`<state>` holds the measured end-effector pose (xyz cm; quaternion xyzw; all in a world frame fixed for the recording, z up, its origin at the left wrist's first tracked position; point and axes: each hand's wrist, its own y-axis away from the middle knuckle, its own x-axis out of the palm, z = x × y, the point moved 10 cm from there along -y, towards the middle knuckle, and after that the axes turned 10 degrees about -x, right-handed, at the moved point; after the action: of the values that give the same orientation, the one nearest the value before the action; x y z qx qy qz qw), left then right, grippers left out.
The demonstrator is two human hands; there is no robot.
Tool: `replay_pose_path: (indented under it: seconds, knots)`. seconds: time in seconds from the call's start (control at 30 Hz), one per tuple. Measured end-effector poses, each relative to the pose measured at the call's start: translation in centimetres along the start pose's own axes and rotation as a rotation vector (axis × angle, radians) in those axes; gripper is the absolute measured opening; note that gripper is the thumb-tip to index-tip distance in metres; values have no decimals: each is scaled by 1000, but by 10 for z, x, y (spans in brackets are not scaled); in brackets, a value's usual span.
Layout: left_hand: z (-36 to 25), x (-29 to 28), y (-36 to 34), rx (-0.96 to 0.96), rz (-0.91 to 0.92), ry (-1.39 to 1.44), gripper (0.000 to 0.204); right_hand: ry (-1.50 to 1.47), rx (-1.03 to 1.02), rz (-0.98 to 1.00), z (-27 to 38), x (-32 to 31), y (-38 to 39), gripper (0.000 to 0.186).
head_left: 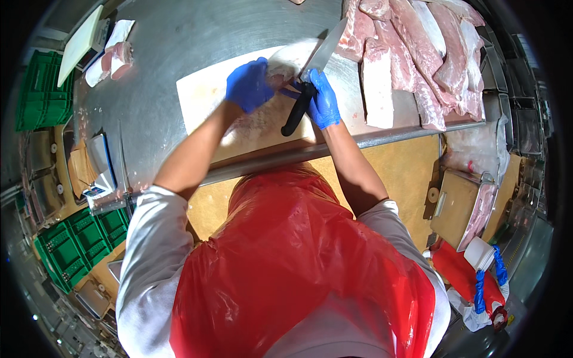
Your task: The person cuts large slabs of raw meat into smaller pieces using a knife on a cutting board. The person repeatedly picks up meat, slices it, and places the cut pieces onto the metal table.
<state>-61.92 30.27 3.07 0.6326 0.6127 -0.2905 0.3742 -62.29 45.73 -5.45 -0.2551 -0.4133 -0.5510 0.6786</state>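
In the head view, my right hand (324,102), in a blue glove, holds a knife (324,52) with a wide blade and black handle. The blade points up and away to the right; the handle slants back toward me. Some right fingers reach left toward a small pale pink piece of meat (280,76). My left hand (248,86), also gloved in blue, is curled at the left side of that piece and grips it. Its fingertips are partly hidden. Both hands are above a white cutting board (200,98) on the steel table.
Long pork loins (418,56) lie heaped right of the board. A smaller meat piece (119,59) sits far left beside a scale (83,45). Green crates (45,92) stand at the left. Lower right, a co-worker in a red apron (462,271) holds a white tub (479,253).
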Motion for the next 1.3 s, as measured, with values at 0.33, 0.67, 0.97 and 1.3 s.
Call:
replay_pose_path:
  seconds: [0.33, 0.67, 0.97, 1.3]
  knots:
    - [24, 53, 108, 100, -162, -271, 92, 736, 66, -65, 66, -89, 115, 44]
    - [118, 85, 105, -325, 196, 269, 117, 972, 221, 297, -24, -45, 98, 31]
    - [105, 68, 149, -297, 106, 200, 123, 1821, -101, 490, 5, 0, 97, 16]
    - [159, 17, 180, -556, 26, 431, 106, 2177, -259, 924, -10, -21, 130, 6]
